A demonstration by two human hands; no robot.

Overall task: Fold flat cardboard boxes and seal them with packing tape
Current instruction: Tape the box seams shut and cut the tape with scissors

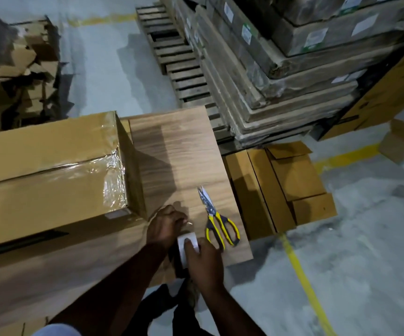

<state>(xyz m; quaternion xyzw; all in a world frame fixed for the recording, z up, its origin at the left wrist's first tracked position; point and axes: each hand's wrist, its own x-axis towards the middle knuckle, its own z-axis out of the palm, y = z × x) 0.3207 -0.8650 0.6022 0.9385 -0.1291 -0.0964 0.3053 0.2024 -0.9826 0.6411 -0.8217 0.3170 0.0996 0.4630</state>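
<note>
I am gripping the white roll of clear packing tape in my right hand beside the long taped brown cardboard box, left hand fingers pinching its loose end, likely needing the yellow-handled scissors next.

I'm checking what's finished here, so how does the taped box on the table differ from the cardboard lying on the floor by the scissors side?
The taped cardboard box is folded up into a closed shape; the flat cardboard pieces lie unfolded. The box carries shiny clear tape along its seam and end; the flat pieces show none. The box rests on the wooden table; the flat pieces lie on the floor beside it. Both are plain brown cardboard.
</note>
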